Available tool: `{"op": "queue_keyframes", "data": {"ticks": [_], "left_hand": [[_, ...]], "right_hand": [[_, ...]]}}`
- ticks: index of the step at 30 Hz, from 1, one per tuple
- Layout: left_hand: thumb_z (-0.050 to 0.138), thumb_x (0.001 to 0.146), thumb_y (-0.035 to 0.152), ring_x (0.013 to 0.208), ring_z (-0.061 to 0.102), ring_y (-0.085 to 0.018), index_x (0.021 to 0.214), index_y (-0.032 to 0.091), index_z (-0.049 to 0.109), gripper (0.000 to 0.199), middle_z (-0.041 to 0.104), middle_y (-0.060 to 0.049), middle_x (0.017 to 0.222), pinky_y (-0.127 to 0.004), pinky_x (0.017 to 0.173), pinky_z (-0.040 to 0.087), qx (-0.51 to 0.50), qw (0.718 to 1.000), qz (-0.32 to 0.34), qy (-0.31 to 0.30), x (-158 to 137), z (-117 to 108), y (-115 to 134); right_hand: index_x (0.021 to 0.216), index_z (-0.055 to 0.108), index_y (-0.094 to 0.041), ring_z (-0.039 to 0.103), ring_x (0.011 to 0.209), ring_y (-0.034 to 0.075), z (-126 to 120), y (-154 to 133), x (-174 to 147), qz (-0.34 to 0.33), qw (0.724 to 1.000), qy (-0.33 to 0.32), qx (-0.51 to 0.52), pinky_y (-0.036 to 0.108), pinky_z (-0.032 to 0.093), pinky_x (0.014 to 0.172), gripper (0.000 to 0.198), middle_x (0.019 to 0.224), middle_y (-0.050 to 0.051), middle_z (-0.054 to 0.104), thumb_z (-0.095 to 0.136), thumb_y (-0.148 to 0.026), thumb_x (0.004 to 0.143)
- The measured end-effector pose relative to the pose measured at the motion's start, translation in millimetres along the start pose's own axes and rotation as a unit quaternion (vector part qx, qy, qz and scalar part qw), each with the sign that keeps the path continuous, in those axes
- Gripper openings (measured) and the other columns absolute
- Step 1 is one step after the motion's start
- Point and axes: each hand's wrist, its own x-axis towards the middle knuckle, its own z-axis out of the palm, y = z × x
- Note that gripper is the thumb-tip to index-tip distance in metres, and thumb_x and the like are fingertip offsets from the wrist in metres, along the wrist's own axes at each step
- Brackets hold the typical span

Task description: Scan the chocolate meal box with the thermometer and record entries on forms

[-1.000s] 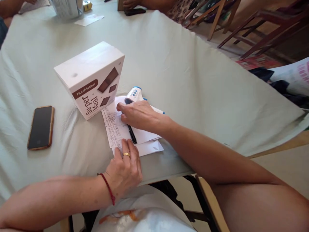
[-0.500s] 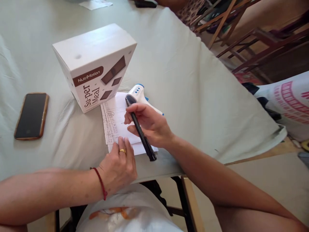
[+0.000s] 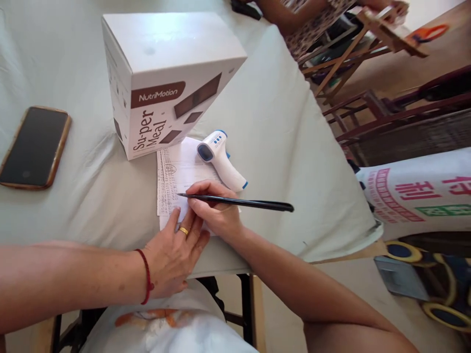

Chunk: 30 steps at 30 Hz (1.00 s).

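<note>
My right hand (image 3: 217, 208) pinches a black pen (image 3: 243, 201) between thumb and fingers. The pen's tip points left, at the written columns on a sheet of paper (image 3: 172, 169); whether it touches the sheet I cannot tell. Lying flat on the lower part of the papers is my left hand (image 3: 176, 247), fingers spread, with a gold ring and a red cord bracelet. Just beyond my right hand, a white and blue infrared thermometer (image 3: 222, 162) rests partly over the sheet. A white "Su-per Meal" box (image 3: 154, 108) stands upright at the papers' far edge.
A smartphone (image 3: 35, 147) lies at the left on the pale tablecloth (image 3: 279, 162). Another person's arm (image 3: 287, 14) shows at the far side near a folding wooden stand (image 3: 342, 59). A white printed sack (image 3: 415, 191) stands off the table's right edge.
My right hand has turned the pen from pointing away to pointing left, down near the paper. My left hand's fingers have spread. The view has shifted, showing more of the right side.
</note>
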Motion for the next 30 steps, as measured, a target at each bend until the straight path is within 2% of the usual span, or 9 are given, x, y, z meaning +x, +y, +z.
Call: {"op": "queue_keyframes", "data": {"ticks": [4, 7, 12, 18, 30], "left_hand": [[0.063, 0.091, 0.047, 0.144, 0.044, -0.042, 0.150, 0.007, 0.050, 0.072, 0.050, -0.024, 0.152, -0.060, 0.116, 0.037, 0.009, 1.000, -0.012, 0.014, 0, 0, 3], [0.060, 0.093, 0.042, 0.143, 0.046, -0.042, 0.149, 0.006, 0.050, 0.067, 0.052, -0.024, 0.151, -0.060, 0.115, 0.039, 0.013, 0.999, -0.014, 0.031, 0, 1, 6], [0.052, 0.098, 0.028, 0.141, 0.049, -0.039, 0.145, 0.010, 0.057, 0.050, 0.057, -0.016, 0.149, -0.060, 0.114, 0.044, 0.020, 0.999, -0.010, 0.029, 1, 2, 9], [0.053, 0.100, 0.035, 0.140, 0.050, -0.039, 0.147, 0.012, 0.055, 0.053, 0.055, -0.018, 0.150, -0.062, 0.116, 0.041, 0.022, 1.000, -0.015, 0.003, 1, 0, 9], [0.050, 0.100, 0.033, 0.137, 0.053, -0.041, 0.148, 0.011, 0.054, 0.052, 0.058, -0.020, 0.146, -0.065, 0.114, 0.041, 0.026, 1.000, -0.002, 0.012, 2, 1, 7]], "right_hand": [[0.071, 0.060, -0.025, 0.053, 0.051, 0.012, 0, -1, -6, -0.005, 1.000, 0.006, -0.021, 0.025, 0.045, 0.048, 0.006, 0.060, -0.004, 0.061, 0.061, -0.021, 0.066], [0.069, 0.057, -0.025, 0.051, 0.050, 0.012, 2, 1, -12, -0.038, 0.998, 0.028, -0.034, 0.026, 0.043, 0.048, 0.006, 0.056, -0.005, 0.058, 0.061, -0.021, 0.069], [0.063, 0.054, -0.024, 0.049, 0.050, 0.012, 3, 5, -15, -0.074, 0.996, -0.009, -0.045, 0.028, 0.042, 0.049, 0.012, 0.055, -0.004, 0.056, 0.060, -0.020, 0.072], [0.066, 0.057, -0.024, 0.050, 0.053, 0.012, 3, 4, -13, -0.060, 0.997, -0.024, -0.045, 0.028, 0.044, 0.051, 0.012, 0.058, -0.003, 0.058, 0.059, -0.019, 0.077], [0.070, 0.056, -0.024, 0.052, 0.055, 0.010, 4, 4, -13, -0.084, 0.993, -0.045, -0.068, 0.026, 0.046, 0.055, 0.014, 0.062, -0.004, 0.059, 0.059, -0.016, 0.081]]}}
